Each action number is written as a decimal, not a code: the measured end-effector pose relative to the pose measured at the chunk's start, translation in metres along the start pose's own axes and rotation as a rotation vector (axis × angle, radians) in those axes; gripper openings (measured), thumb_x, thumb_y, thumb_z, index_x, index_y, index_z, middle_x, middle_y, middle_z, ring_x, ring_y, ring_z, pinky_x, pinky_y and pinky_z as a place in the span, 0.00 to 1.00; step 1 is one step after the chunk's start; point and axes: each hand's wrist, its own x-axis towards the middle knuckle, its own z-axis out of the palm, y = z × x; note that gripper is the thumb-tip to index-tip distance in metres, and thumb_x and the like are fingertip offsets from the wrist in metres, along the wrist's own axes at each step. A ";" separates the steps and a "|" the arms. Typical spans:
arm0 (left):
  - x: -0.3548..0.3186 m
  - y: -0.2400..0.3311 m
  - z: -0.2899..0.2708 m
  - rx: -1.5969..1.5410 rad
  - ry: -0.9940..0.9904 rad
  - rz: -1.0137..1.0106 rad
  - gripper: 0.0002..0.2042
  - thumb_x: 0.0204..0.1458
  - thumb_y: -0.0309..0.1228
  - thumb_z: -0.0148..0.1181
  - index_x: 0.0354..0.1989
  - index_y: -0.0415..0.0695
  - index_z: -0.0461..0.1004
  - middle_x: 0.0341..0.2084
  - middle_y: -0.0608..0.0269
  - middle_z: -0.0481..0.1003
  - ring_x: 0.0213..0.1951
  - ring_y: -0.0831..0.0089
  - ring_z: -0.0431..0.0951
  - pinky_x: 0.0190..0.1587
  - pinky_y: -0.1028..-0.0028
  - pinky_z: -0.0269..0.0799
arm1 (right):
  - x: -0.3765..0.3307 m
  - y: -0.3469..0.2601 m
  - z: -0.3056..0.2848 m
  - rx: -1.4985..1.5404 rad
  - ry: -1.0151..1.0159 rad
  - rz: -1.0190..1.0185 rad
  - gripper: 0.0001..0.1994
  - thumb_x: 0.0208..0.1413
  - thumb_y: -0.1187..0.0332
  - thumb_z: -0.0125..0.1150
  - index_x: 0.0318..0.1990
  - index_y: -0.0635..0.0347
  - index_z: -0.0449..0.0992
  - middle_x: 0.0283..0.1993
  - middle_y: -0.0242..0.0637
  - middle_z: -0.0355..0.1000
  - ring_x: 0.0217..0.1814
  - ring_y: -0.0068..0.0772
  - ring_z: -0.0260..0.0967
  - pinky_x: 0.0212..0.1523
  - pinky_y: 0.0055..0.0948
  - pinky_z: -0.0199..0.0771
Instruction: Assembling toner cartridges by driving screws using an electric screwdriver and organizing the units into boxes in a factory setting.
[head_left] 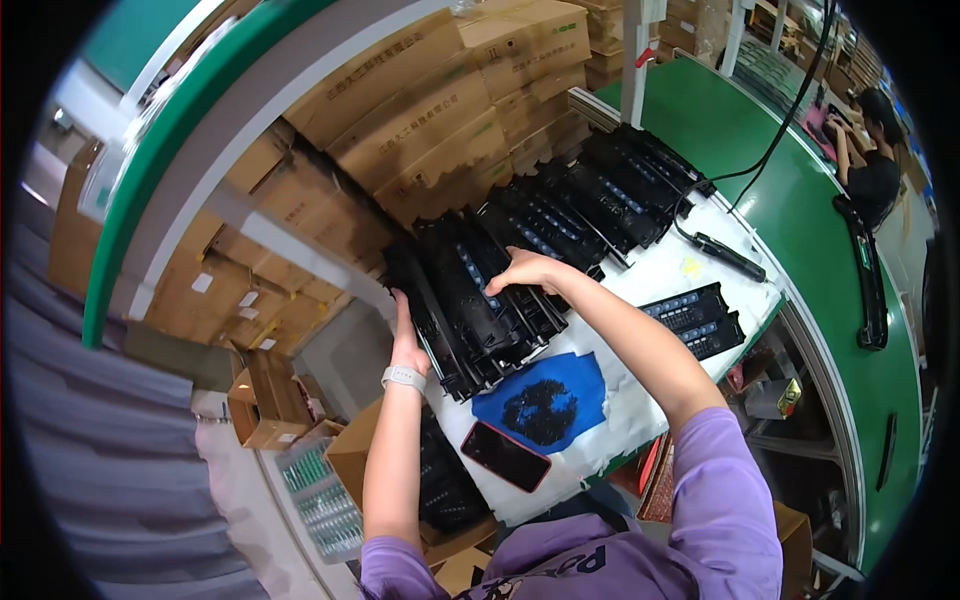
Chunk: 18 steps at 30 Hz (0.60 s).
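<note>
Long black plastic housings, resembling printer cartridges (465, 300), stand side by side in a row on the white-covered table. My left hand (407, 340) lies along the outer side of the leftmost housings, fingers pointing away from me and partly hidden. Over the same group, my right hand (525, 272) rests with its thumb on top and its other fingers reaching behind. Between them the hands hold several housings together. Just in front is a blue sheet (592, 385) with a black heap (540, 410) on it. A dark phone with a red edge (505, 457) lies nearest me.
More black housings (625, 190) continue the row toward the back right. Black strips with a row of openings (695, 320) and a corded black tool (730, 257) lie at the right. Stacked cardboard boxes (420, 110) stand behind. Another person (875, 150) sits past the green bench (760, 160).
</note>
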 end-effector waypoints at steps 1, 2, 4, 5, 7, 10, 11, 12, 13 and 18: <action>0.011 -0.002 0.010 0.053 0.057 -0.020 0.40 0.45 0.66 0.48 0.57 0.43 0.65 0.52 0.55 0.69 0.51 0.59 0.71 0.54 0.59 0.67 | 0.009 0.009 -0.008 -0.086 0.077 0.042 0.51 0.23 0.59 0.74 0.57 0.82 0.55 0.55 0.58 0.63 0.56 0.45 0.64 0.57 0.32 0.64; 0.022 -0.006 0.018 0.065 0.055 -0.028 0.40 0.45 0.66 0.48 0.57 0.43 0.65 0.52 0.55 0.69 0.51 0.59 0.71 0.54 0.59 0.67 | 0.020 0.018 -0.011 -0.184 0.033 -0.011 0.53 0.23 0.55 0.74 0.55 0.87 0.55 0.57 0.62 0.60 0.58 0.47 0.63 0.57 0.30 0.64; 0.034 -0.010 0.025 0.098 0.070 -0.018 0.40 0.45 0.66 0.48 0.56 0.44 0.67 0.51 0.56 0.71 0.51 0.58 0.71 0.56 0.57 0.64 | 0.029 0.025 -0.013 -0.440 0.078 0.051 0.54 0.25 0.50 0.72 0.56 0.86 0.54 0.56 0.65 0.61 0.57 0.51 0.64 0.56 0.31 0.65; 0.040 -0.010 0.023 0.097 0.087 -0.021 0.40 0.45 0.66 0.48 0.56 0.44 0.67 0.51 0.56 0.71 0.51 0.58 0.71 0.56 0.57 0.64 | 0.031 0.020 -0.011 -0.509 0.055 0.063 0.55 0.27 0.49 0.71 0.58 0.84 0.52 0.55 0.65 0.61 0.56 0.52 0.64 0.56 0.33 0.66; 0.056 -0.011 0.013 0.030 0.123 -0.107 0.40 0.44 0.68 0.48 0.54 0.45 0.68 0.50 0.57 0.71 0.51 0.58 0.71 0.56 0.57 0.64 | 0.028 0.016 -0.011 -0.508 0.071 0.073 0.53 0.29 0.50 0.70 0.59 0.80 0.52 0.56 0.64 0.61 0.56 0.51 0.65 0.54 0.35 0.67; 0.064 -0.019 0.016 0.040 0.259 -0.158 0.38 0.50 0.65 0.41 0.57 0.45 0.65 0.53 0.58 0.68 0.52 0.62 0.70 0.55 0.62 0.65 | 0.015 -0.006 -0.001 -0.699 0.195 0.043 0.46 0.34 0.53 0.69 0.59 0.68 0.54 0.55 0.56 0.64 0.52 0.52 0.68 0.49 0.40 0.71; 0.069 -0.022 0.014 0.068 0.309 -0.115 0.36 0.52 0.64 0.40 0.57 0.44 0.65 0.54 0.58 0.68 0.52 0.62 0.70 0.55 0.62 0.65 | 0.010 -0.010 0.002 -0.788 0.264 -0.011 0.45 0.34 0.52 0.69 0.59 0.67 0.55 0.53 0.53 0.65 0.50 0.54 0.69 0.48 0.41 0.71; 0.070 -0.024 0.010 0.059 0.318 -0.118 0.36 0.52 0.64 0.40 0.57 0.44 0.65 0.54 0.58 0.68 0.52 0.62 0.70 0.55 0.62 0.65 | 0.009 -0.010 0.007 -0.791 0.251 -0.010 0.45 0.34 0.52 0.69 0.59 0.67 0.55 0.53 0.53 0.65 0.50 0.54 0.69 0.48 0.41 0.71; 0.070 -0.025 0.012 0.059 0.308 -0.068 0.36 0.53 0.62 0.38 0.59 0.44 0.63 0.55 0.58 0.67 0.54 0.62 0.68 0.56 0.64 0.63 | 0.010 -0.008 0.009 -0.845 0.278 -0.063 0.42 0.34 0.53 0.69 0.57 0.66 0.59 0.53 0.52 0.64 0.53 0.53 0.66 0.50 0.43 0.69; 0.079 -0.032 -0.017 0.097 0.309 0.076 0.36 0.56 0.60 0.35 0.63 0.41 0.55 0.59 0.56 0.62 0.58 0.64 0.63 0.60 0.69 0.58 | -0.009 -0.001 0.010 -1.074 0.680 -0.452 0.34 0.33 0.55 0.69 0.50 0.66 0.68 0.55 0.55 0.61 0.65 0.53 0.49 0.60 0.55 0.51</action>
